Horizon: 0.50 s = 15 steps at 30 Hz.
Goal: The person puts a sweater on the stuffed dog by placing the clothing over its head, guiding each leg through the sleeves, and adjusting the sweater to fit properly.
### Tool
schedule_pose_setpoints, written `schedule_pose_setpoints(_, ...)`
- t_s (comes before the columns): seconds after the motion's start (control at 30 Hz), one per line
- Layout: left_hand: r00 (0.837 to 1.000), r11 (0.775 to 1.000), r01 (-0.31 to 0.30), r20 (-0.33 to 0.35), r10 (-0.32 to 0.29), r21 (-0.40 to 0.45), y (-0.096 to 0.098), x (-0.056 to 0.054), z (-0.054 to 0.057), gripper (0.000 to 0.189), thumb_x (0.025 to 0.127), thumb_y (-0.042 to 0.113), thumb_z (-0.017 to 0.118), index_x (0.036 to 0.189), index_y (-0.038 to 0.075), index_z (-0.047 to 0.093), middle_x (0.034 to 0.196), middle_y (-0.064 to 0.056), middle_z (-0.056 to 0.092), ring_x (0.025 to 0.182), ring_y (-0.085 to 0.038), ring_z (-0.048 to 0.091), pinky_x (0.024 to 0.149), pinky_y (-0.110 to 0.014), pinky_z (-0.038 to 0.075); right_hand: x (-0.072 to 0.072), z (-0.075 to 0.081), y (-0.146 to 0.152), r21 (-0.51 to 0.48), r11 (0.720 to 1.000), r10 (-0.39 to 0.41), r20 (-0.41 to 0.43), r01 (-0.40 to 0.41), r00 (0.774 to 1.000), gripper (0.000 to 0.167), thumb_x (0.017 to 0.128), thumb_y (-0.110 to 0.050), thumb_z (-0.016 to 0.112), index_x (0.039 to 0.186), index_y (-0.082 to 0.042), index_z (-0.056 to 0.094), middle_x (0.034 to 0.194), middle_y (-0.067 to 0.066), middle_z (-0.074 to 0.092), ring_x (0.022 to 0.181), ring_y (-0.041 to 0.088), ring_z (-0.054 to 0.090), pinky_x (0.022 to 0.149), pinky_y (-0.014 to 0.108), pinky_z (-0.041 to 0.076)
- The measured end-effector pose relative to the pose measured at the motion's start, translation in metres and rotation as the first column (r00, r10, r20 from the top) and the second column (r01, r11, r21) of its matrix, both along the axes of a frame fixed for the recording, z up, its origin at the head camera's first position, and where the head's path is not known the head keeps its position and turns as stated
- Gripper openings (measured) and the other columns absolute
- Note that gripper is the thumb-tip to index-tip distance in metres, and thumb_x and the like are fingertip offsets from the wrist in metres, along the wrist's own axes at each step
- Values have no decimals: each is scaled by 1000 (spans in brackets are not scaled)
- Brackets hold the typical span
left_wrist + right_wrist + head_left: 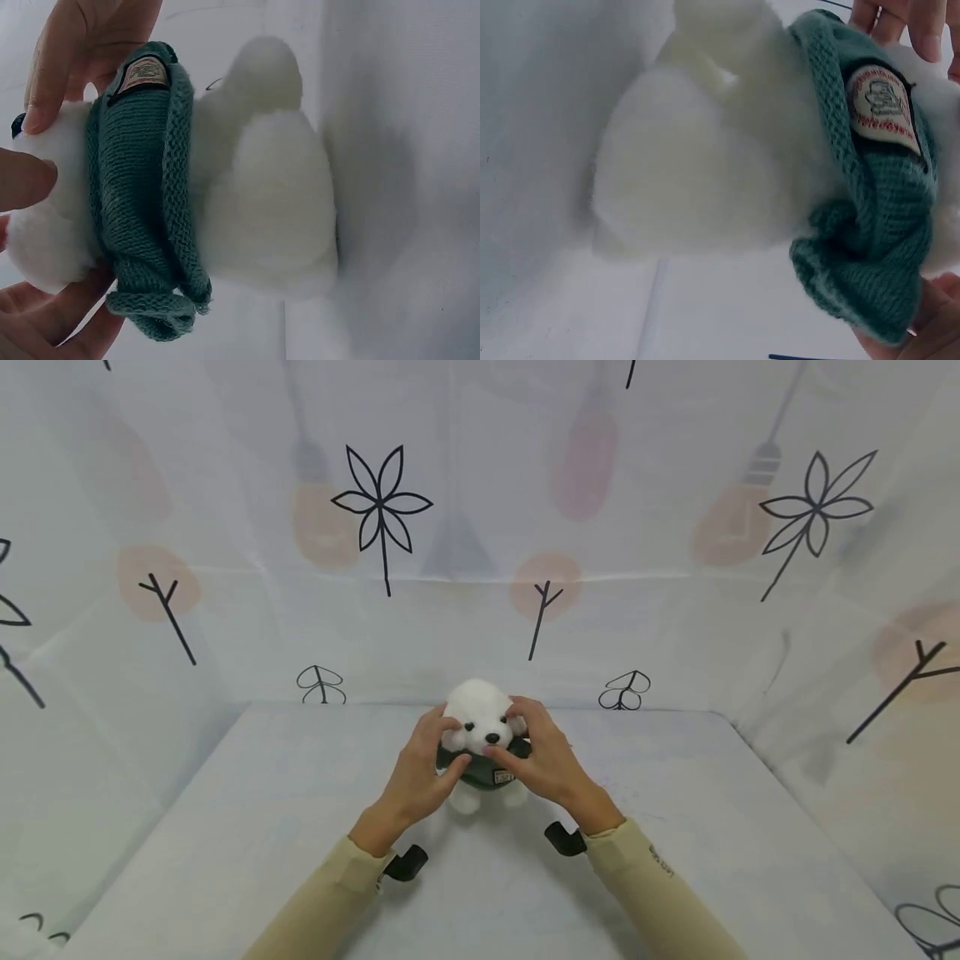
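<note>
White and plush, the toy dog (478,737) sits on the desk (487,893) at far centre, its head (477,703) grasped between left hand (417,772) and right hand (551,762); uneven squeezing could tip it sideways.

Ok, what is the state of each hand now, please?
Left hand: holding the white plush dog by one side of its head.
Right hand: holding the head's other side.

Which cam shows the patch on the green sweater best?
Right wrist: the patch appears largest there, with red lettering and a dark line drawing visible. Left wrist shows it smaller and foreshortened, near the frame's top; head shows only a tiny rectangle, unreadable.
</note>
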<state>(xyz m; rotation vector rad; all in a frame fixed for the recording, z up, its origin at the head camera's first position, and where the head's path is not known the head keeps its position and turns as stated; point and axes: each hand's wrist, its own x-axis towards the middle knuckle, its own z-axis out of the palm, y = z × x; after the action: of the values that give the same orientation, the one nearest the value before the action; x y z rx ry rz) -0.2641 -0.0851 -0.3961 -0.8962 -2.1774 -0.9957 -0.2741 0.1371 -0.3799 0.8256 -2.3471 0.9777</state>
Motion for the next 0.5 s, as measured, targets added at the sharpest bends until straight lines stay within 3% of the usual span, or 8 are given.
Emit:
schedule_pose_setpoints(0.27,1000,999,12,-7,-11,35,0,2,2,40,86,7,70,119,6,49,140,-18,40,130,-28,41,97,-44,44,0,-3,-1,-14,999,37,-70,-38,997,60,78,-28,80,121,-5,46,141,14,41,125,29,45,93,47,44)
schedule_pose_setpoints(0.4,999,998,25,-41,-22,63,-1,4,8,42,85,7,70,122,5,48,140,-18,40,127,-29,43,93,-43,46,2,1,-3,-87,993,63,-180,-80,982,60,76,-17,82,123,-1,47,137,20,44,122,30,48,86,46,48)
schedule_pose_setpoints(0.5,999,998,18,-45,-16,58,0,5,10,46,84,7,71,124,5,48,142,-19,39,127,-29,43,92,-44,46,2,3,-5,-116,991,45,-191,-68,981,60,78,-15,80,127,0,47,134,19,47,111,27,54,80,43,50)
